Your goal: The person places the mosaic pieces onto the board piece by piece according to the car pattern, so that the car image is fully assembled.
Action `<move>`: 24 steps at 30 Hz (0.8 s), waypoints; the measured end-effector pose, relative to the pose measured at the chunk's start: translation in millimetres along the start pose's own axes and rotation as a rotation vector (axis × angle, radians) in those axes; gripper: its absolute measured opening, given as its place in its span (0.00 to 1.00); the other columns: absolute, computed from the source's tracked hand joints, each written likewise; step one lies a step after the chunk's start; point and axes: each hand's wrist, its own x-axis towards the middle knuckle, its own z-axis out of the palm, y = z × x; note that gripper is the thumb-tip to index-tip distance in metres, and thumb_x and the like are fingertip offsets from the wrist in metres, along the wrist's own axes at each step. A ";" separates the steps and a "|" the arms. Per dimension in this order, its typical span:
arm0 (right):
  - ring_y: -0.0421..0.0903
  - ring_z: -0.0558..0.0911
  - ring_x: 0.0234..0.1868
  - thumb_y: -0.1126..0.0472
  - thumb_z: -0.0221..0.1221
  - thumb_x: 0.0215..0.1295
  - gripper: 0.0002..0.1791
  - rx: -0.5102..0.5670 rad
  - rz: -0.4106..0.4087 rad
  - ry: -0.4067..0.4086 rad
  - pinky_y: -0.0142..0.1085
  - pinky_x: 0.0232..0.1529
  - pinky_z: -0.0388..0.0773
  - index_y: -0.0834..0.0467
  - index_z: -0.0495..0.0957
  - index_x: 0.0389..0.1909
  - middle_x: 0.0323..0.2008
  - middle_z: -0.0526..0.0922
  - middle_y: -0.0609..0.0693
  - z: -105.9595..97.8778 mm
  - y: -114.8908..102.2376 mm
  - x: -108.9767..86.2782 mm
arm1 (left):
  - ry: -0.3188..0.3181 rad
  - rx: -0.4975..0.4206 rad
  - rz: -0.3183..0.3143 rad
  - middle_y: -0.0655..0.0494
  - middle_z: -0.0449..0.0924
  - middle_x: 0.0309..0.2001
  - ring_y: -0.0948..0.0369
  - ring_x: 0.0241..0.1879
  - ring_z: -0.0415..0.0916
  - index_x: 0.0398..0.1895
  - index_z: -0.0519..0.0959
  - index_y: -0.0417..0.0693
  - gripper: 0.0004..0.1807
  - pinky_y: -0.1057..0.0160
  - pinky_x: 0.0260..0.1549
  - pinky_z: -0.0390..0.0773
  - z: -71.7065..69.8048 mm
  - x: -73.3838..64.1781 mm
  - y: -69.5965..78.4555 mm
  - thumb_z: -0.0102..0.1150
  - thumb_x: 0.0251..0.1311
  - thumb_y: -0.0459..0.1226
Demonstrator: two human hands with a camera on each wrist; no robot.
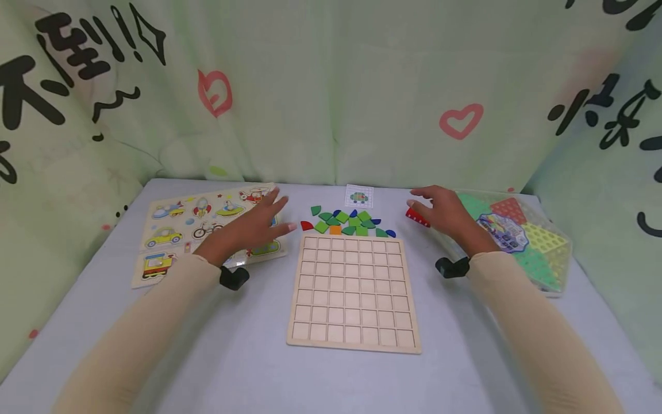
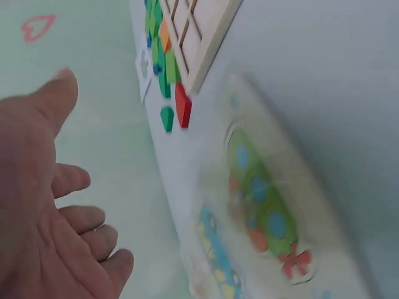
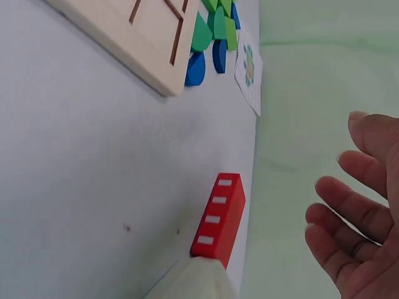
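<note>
1. L sleeve: beige, runs in from the near L side; dark cam strapped at the wrist.
2. Puzzle: on the L of the table, pale board w/ pics of vehicles, incl. a yellow car, train & bike; partly hidden by the arm.
3. L hand: above the puzzle's R part, fingers loose & spread, thumb apart, nothing held. L wrist view agrees: bare palm, fingers slightly bent.
4. Grid: pale wood, mid-table btwn the hands, flat, its cells bare.
5. Pcs: loose group along the grid's far edge, mostly green; red pc at L end, orange pc near the middle, some blue, incl. one at R end.
6. Card: just beyond the pcs, near the table's far edge, w/ small green pic on a grid.
7. Red block: R of the pcs, white marks on it, lying beside the box.
8. R hand: over the block in head view, fingers relaxed & a bit bent, grasping nothing; R wrist view shows it clear of the block.
9. Box: far R, see-through, w/ green, red & yellow contents & a blue label.
</note>
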 end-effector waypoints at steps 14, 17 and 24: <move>0.55 0.78 0.50 0.63 0.57 0.70 0.13 0.126 -0.049 -0.078 0.48 0.53 0.75 0.64 0.82 0.50 0.50 0.82 0.60 36.3 -5.5 5.4 | -0.050 0.038 0.141 0.49 0.43 0.77 0.52 0.75 0.38 0.75 0.54 0.39 0.31 0.49 0.69 0.51 55.2 -49.7 31.0 0.46 0.75 0.43; 0.54 0.78 0.50 0.64 0.58 0.69 0.12 0.131 -0.051 -0.083 0.48 0.53 0.75 0.63 0.83 0.49 0.49 0.83 0.59 43.1 -6.9 6.1 | -0.079 0.016 0.151 0.49 0.41 0.77 0.52 0.75 0.37 0.75 0.52 0.39 0.33 0.50 0.69 0.50 63.5 -57.6 35.7 0.46 0.75 0.44; 0.54 0.77 0.50 0.63 0.59 0.68 0.13 0.120 -0.039 -0.123 0.47 0.52 0.74 0.63 0.83 0.50 0.48 0.83 0.59 53.4 -14.9 8.8 | -0.132 0.009 0.173 0.47 0.39 0.78 0.53 0.75 0.35 0.76 0.49 0.37 0.33 0.50 0.70 0.45 79.7 -66.2 41.3 0.42 0.76 0.45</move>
